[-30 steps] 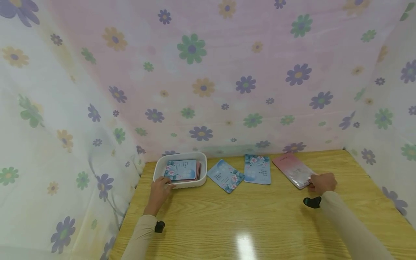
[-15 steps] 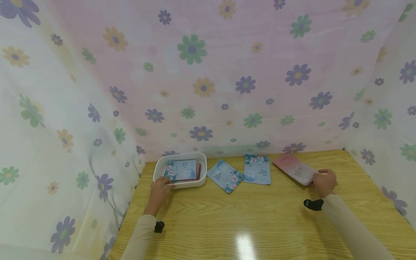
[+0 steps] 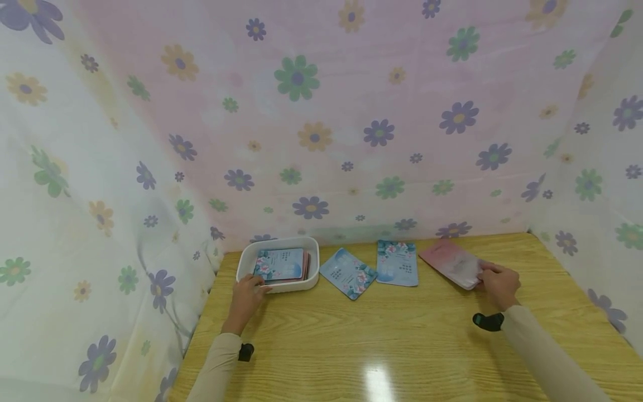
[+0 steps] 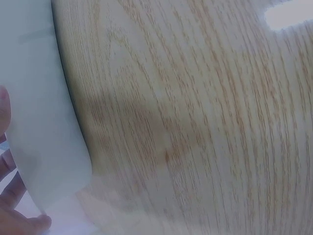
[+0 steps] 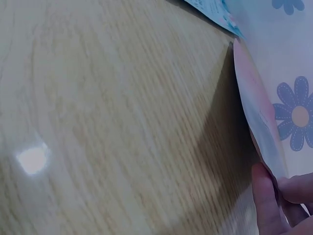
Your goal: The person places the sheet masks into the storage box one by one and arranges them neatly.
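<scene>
My left hand (image 3: 247,296) holds the front rim of a white plastic basket (image 3: 293,286), thumb outside and fingers over the edge. Inside lie a blue floral packet (image 3: 281,262) and pink ones under it. At the right, my right hand (image 3: 501,283) pinches the near corner of a flat pink packet (image 3: 452,262), which looks like a sheet-mask sachet. The right wrist view shows thumb and fingers on this pink packet (image 5: 261,122), its held end raised off the table. In the left wrist view the basket wall (image 4: 44,112) hides part of the left hand (image 4: 17,210).
Two blue floral packets lie between basket and pink packet: a slanted one (image 3: 349,273) and a straighter one (image 3: 398,262), their corners very close. The wooden table (image 3: 341,335) ends at a flower-printed cloth (image 3: 341,195) behind, with more cloth at both sides.
The pink packet's held end has shifted slightly and its shine has changed, while its far end stays about in place. My right fingers have changed their hold a little. The left hand and basket are still.
</scene>
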Motion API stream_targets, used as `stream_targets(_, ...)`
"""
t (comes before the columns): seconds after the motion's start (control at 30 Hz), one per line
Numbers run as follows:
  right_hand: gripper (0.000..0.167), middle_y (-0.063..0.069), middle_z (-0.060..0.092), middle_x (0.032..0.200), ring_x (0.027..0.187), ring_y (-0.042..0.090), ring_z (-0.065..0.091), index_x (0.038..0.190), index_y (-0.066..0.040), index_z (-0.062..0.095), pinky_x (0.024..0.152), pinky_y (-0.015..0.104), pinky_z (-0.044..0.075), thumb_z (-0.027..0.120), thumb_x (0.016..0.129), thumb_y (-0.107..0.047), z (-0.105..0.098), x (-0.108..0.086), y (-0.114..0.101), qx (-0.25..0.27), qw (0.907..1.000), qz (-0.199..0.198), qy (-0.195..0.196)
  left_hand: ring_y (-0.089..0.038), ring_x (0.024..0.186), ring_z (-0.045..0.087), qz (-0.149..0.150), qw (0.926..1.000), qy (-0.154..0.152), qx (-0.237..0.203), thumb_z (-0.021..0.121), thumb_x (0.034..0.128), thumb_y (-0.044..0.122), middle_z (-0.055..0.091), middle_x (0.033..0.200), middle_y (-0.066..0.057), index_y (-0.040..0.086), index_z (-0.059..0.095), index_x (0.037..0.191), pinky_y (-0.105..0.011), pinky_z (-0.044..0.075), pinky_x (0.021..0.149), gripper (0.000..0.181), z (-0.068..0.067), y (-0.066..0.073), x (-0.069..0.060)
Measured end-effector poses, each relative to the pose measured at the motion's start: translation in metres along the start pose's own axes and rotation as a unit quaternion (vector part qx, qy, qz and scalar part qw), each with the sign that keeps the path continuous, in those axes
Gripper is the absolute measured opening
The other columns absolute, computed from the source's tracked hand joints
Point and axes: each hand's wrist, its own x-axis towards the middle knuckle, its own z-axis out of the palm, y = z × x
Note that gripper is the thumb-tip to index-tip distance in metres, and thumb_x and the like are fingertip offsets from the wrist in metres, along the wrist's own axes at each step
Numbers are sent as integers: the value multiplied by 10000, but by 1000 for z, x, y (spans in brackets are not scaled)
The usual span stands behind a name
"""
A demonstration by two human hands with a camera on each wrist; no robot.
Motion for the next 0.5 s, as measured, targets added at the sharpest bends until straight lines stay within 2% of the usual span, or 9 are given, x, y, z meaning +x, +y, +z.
stream_targets(0.1, 403, 346, 502, 1233, 672, -6, 597, 1279, 97, 514, 628, 276, 539, 522, 901, -41, -2, -2, 1, -161, 9998, -142, -45, -305, 749, 569, -22, 10000, -25, -2, 818, 728, 165, 600, 763, -81, 83, 644, 744, -544, 367, 716, 193, 1, 0, 0)
stream_targets(0.3, 472, 334, 499, 1158, 670, 19, 611, 1306, 195, 398, 645, 293, 543, 534, 909, -19, 1, -7, 2, 23, 9987, -385, -333, -303, 750, 572, -41, 10000, 9, -43, 816, 733, 163, 598, 760, -71, 82, 649, 745, -552, 360, 737, 186, 1, -2, 0)
stream_targets(0.5, 469, 361, 439, 1256, 666, -32, 557, 1310, 175, 416, 635, 278, 541, 518, 879, 23, 3, -11, 2, -91, 9991, -350, -219, -298, 752, 573, -27, 10000, 0, 3, 821, 729, 158, 600, 767, -73, 66, 662, 761, -525, 357, 723, 186, 0, 0, -1)
